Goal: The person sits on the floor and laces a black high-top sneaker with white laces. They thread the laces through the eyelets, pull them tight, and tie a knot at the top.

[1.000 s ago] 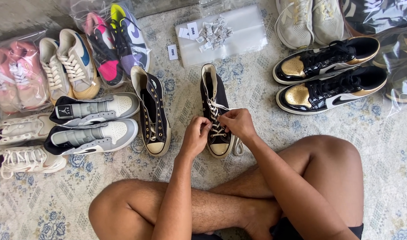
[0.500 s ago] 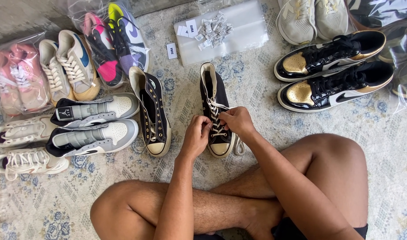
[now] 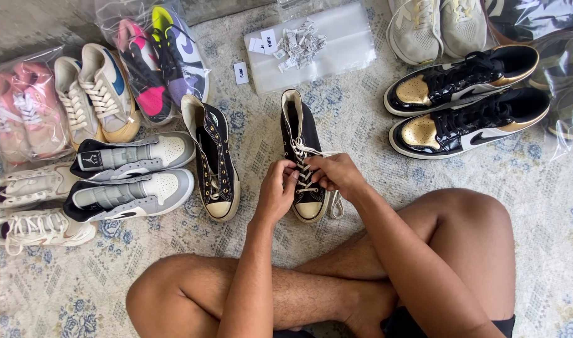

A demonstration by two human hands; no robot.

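Patterned pale carpet (image 3: 549,206) covers the whole floor, and shoes ring the person sitting cross-legged on it; a black high-top sneaker (image 3: 301,134) stands straight ahead, toe toward the knees, and both hands work at its white lace (image 3: 304,168). Left hand (image 3: 275,195) is curled, thumb and fingers pinched on the lace over the lower eyelets; right hand (image 3: 335,175) is likewise closed, gripping the lace from the other side; a loose loop (image 3: 336,204) of lace trails onto the carpet by the toe.

Judging from this, the likeliest slip is an uneven pull; the shoe is light and unheld at the heel, so a tug could drag or tip it toward its mate (image 3: 212,156), which lies just beside it on the left; the trailing loop could also snag under a wrist.

Room is tight to the left, where grey and white sneakers (image 3: 133,174) sit close together; behind the shoe lies a clear plastic bag (image 3: 336,44) with small paper tags (image 3: 296,40) on it, easily scattered by a pushed heel; black and gold sneakers (image 3: 468,103) sit well apart on the right, leaving a bare strip of carpet there; bagged pairs (image 3: 26,109) line the far left edge; the knees close off the near side.
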